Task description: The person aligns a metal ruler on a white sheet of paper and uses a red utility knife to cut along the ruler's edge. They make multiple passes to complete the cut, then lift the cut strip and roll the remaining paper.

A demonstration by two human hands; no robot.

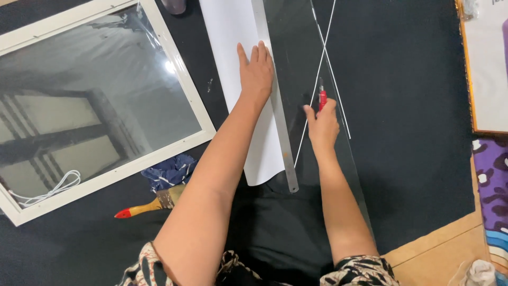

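Note:
My left hand lies flat, fingers together, on a white sheet and on the long metal ruler that runs down its right edge. To the right of the ruler, my right hand grips a red-handled cutter, blade end pointing away from me. The cutter rests on a clear plastic sheet lying over the black cloth. Two thin white lines cross on the clear sheet just beyond the cutter.
A white picture frame with reflective glass lies at the left, a white cord on its lower corner. Near my left elbow sit a crumpled blue cloth and a wooden-handled brush with a red tip. A gold-edged frame lies at the right.

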